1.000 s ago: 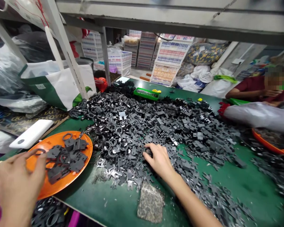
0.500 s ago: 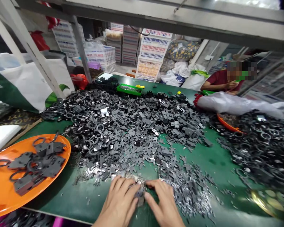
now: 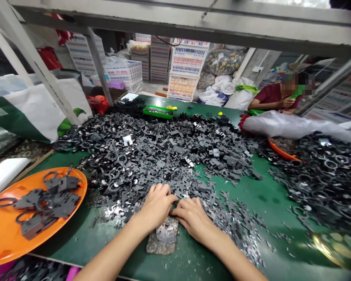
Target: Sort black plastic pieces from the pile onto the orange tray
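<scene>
On the worktop [image 3: 269,195], a heap of flat parts [image 3: 169,156] lies in the middle, a plate [image 3: 6,234] at its left; crates [image 3: 184,74] stand behind.

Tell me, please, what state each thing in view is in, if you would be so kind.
Left hand: palm down, fingers curled over the flat grey parts.
Right hand: palm down, fingers pointing toward the left hand.
Speckled block: lying flat on the table, with grey parts on top.
Orange plate: loaded with grey parts and black rings.
Green tray: holding dark pieces.
White crates: stacked.
</scene>
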Demonstrator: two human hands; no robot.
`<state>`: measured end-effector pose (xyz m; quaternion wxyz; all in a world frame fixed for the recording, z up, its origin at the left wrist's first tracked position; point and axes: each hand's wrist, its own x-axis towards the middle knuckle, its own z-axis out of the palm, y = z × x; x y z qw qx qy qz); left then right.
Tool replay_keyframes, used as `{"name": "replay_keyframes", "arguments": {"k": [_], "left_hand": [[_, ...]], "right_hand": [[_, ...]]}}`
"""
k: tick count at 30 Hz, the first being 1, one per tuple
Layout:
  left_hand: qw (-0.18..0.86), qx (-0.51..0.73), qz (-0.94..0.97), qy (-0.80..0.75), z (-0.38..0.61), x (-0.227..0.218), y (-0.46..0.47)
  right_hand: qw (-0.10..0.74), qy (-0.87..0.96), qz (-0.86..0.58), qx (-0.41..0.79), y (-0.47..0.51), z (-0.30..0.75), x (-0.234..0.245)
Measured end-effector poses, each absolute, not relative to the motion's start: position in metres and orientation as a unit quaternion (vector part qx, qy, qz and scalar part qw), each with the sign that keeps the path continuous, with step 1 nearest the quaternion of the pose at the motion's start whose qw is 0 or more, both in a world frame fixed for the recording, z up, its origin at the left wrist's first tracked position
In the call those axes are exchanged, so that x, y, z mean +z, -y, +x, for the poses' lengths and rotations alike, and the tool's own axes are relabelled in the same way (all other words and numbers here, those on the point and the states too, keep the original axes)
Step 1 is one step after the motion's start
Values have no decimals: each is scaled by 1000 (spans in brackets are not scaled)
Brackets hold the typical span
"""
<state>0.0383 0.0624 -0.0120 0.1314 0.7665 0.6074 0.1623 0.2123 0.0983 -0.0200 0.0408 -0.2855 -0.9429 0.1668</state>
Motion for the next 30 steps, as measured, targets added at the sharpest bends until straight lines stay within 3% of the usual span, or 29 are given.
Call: {"name": "replay_keyframes", "arguments": {"k": [16, 30], "left_hand": [[112, 111, 799, -581, 41, -17, -78], [147, 173, 758, -611, 32, -17, -71]], "right_hand": [[13, 937, -327, 121, -97, 235, -24], [187, 806, -445, 342, -84, 238, -25]]}}
